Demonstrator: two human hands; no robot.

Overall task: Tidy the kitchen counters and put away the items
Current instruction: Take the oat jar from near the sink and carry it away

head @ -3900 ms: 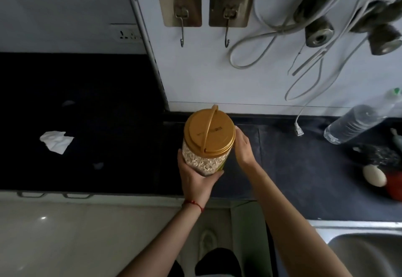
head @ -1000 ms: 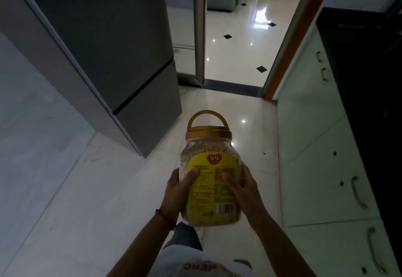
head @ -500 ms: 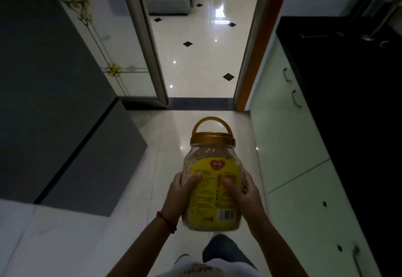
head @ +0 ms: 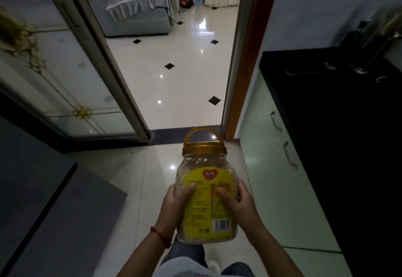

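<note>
A clear plastic jar of oats (head: pixel 206 191), with a gold lid, raised gold handle and yellow label, is held in front of me over the floor, tilted with its lid pointing away. My left hand (head: pixel 174 207) grips its left side, thumb across the label. My right hand (head: pixel 239 205) grips the right side the same way.
A black counter (head: pixel 337 124) over pale green cabinets (head: pixel 278 163) runs along the right, with metal utensils at its far end. A dark grey fridge (head: pixel 43 211) stands at left beside a glass sliding door (head: pixel 54 80). The open doorway (head: pixel 174 70) ahead shows a tiled room with a sofa.
I lifted the jar from the counter and turned away with it. Over the last second the view swung right toward the doorway and moved closer; both hands keep their hold.
</note>
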